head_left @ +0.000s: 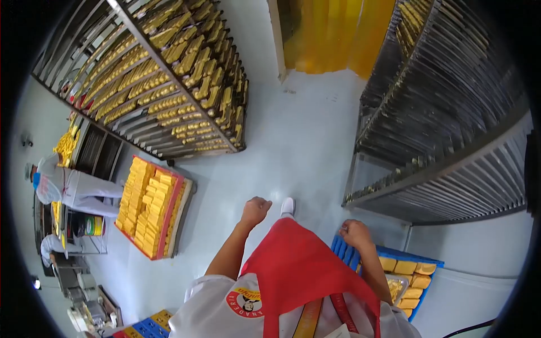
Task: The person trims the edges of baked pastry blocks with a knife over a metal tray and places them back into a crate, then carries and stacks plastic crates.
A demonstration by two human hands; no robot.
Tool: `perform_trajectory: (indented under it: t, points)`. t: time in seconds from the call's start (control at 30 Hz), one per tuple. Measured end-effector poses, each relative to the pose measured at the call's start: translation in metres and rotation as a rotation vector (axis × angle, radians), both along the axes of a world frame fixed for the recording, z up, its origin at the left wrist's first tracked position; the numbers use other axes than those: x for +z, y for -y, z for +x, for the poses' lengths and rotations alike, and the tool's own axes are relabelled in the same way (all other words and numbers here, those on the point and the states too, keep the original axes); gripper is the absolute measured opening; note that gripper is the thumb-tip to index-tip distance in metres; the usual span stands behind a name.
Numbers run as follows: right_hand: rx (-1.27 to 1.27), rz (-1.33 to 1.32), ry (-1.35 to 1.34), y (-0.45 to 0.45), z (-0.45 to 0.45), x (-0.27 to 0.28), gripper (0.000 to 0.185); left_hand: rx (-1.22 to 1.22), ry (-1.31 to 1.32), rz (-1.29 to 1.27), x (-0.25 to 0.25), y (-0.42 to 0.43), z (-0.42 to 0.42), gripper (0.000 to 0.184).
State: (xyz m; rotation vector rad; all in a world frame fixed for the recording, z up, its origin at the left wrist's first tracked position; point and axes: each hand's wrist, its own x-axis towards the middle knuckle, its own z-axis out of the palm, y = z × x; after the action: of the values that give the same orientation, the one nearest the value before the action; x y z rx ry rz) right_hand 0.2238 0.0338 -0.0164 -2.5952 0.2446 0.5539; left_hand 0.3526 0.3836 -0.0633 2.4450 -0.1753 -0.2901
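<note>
My left hand (256,210) and right hand (355,232) are curled; can't tell if fully clenched. Right is by the blue crate (440,264) holding loaves (413,293). Red crate (171,218) of yellow blocks (147,205) sits left, apart from left hand.

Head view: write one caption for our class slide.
A red-aproned worker walks between tall racks and stacked yellow loaves.

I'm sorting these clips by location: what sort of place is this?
Probably a bakery's production room: tall racks hold trays of baked or shaped dough, a red crate is stacked with yellow-gold loaves, and the wearer's badge reads "Panadería", partly hidden.
</note>
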Motion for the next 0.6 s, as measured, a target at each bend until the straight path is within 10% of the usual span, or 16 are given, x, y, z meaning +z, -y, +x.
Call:
perform_trajectory:
  t: [0.6]
  points:
    - [-0.089, 0.208, 0.094, 0.025, 0.37, 0.002, 0.033, -0.348, 0.04, -0.269, 0.072, 0.115, 0.384, 0.045]
